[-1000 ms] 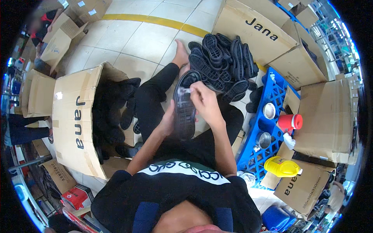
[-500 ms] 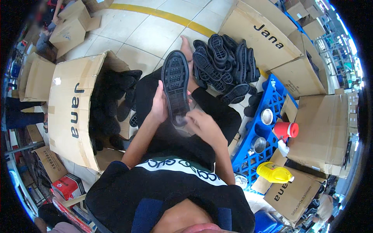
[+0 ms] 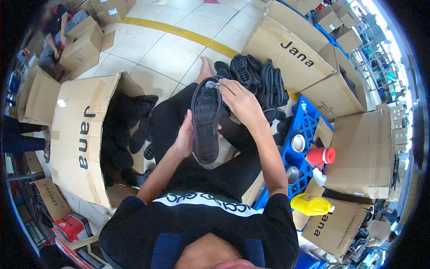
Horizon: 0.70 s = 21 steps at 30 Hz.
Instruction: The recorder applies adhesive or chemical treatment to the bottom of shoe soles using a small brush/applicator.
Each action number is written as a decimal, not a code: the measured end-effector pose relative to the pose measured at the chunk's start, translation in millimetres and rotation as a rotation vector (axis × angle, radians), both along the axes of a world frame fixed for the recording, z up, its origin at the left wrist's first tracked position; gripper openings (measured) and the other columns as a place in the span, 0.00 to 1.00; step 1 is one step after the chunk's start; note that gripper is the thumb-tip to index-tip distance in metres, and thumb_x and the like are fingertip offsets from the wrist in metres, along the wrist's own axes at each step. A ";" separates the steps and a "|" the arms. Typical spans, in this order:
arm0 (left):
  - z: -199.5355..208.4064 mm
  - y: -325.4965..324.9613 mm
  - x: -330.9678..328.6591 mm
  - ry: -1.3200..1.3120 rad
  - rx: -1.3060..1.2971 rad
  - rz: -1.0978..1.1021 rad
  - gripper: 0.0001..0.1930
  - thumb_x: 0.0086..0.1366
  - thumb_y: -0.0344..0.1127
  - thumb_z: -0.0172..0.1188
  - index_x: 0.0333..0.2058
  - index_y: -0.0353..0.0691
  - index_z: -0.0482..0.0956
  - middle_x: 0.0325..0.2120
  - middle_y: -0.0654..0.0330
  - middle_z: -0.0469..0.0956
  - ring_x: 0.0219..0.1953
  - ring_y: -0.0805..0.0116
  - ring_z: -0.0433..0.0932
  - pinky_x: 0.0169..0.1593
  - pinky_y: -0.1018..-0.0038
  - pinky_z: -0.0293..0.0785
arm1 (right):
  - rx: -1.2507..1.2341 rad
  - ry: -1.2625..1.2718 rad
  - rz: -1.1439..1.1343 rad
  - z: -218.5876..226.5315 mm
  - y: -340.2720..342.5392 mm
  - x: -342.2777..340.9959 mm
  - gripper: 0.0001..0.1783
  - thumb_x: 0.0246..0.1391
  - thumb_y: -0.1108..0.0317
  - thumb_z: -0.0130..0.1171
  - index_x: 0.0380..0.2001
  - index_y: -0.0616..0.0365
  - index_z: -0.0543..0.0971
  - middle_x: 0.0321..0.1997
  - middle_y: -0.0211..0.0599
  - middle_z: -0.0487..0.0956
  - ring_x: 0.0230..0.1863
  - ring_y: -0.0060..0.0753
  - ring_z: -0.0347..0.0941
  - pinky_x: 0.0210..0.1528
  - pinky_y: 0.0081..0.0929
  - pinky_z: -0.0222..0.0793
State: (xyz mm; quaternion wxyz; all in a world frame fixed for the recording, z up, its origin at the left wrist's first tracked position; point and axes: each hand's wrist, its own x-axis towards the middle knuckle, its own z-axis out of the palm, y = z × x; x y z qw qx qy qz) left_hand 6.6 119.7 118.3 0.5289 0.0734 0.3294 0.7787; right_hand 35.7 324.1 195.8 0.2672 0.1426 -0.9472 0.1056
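Observation:
Over my lap I hold a black shoe sole [image 3: 206,119], its far end pointing away from me and its patterned recessed face up. My left hand [image 3: 183,136] is closed on it, thumb along the left edge and fingers behind, with a fingertip showing at the right edge. My right hand [image 3: 242,99] is closed on a thin metal tool [image 3: 217,84]. A small whitish wad [image 3: 210,84] at the tool's tip touches the sole's far end. Beyond my right hand lies a pile of black soles [image 3: 268,83], partly hidden by that hand.
An open carton [image 3: 85,139] of dark footwear stands at left. At right a blue plastic pallet [image 3: 299,112] bears a metal bowl [image 3: 298,143], a red container [image 3: 320,156] and a yellow jug [image 3: 311,204]. More cartons [image 3: 358,152] stand beyond. Another person [image 3: 60,33] sits far left.
My right hand has moved from the sole's near end to its far end, with the whitish wad. The sole sits slightly lower in view, still in my left hand. The view has shifted a little.

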 end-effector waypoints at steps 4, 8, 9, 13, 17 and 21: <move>-3.7 1.7 -0.8 -0.032 -0.010 -0.015 0.42 0.68 0.70 0.23 0.57 0.39 0.69 0.43 0.50 0.78 0.42 0.54 0.80 0.48 0.58 0.77 | 0.214 0.039 -0.077 0.6 4.5 -2.0 0.16 0.45 0.71 0.62 0.40 0.60 0.76 0.47 0.39 0.75 0.47 0.37 0.74 0.47 0.32 0.71; -7.4 2.1 -1.6 0.031 -0.025 -0.010 0.41 0.68 0.69 0.23 0.56 0.40 0.70 0.43 0.51 0.78 0.43 0.55 0.80 0.48 0.59 0.77 | 0.238 0.055 -0.139 -5.0 1.6 0.7 0.16 0.45 0.69 0.63 0.40 0.58 0.76 0.43 0.38 0.74 0.42 0.35 0.73 0.43 0.31 0.69; -8.1 2.0 -1.9 0.031 -0.027 -0.018 0.41 0.69 0.68 0.23 0.56 0.40 0.70 0.43 0.51 0.78 0.44 0.56 0.80 0.49 0.60 0.77 | 0.237 0.042 -0.161 -7.3 0.3 1.6 0.15 0.45 0.68 0.63 0.38 0.57 0.76 0.39 0.37 0.74 0.40 0.36 0.73 0.41 0.31 0.69; -9.7 1.9 -2.5 0.047 -0.076 -0.018 0.39 0.69 0.69 0.27 0.56 0.40 0.70 0.44 0.54 0.78 0.46 0.61 0.78 0.53 0.64 0.72 | 0.172 -0.031 -0.268 -20.5 -10.7 8.0 0.10 0.46 0.68 0.62 0.32 0.56 0.75 0.31 0.36 0.72 0.35 0.37 0.73 0.39 0.31 0.69; -9.5 2.6 -3.9 0.087 -0.096 0.015 0.38 0.70 0.68 0.28 0.56 0.40 0.70 0.44 0.55 0.78 0.47 0.63 0.77 0.54 0.65 0.71 | -0.087 -0.183 -0.315 -32.5 -26.9 24.5 0.07 0.48 0.70 0.60 0.26 0.58 0.71 0.27 0.40 0.73 0.34 0.43 0.74 0.39 0.37 0.69; -7.8 3.4 -7.9 0.090 -0.158 0.104 0.38 0.70 0.67 0.28 0.56 0.38 0.70 0.45 0.55 0.78 0.47 0.64 0.77 0.53 0.65 0.72 | -0.219 -0.274 -0.203 -38.8 -39.2 49.1 0.06 0.47 0.71 0.59 0.27 0.59 0.71 0.26 0.43 0.73 0.34 0.48 0.73 0.40 0.41 0.69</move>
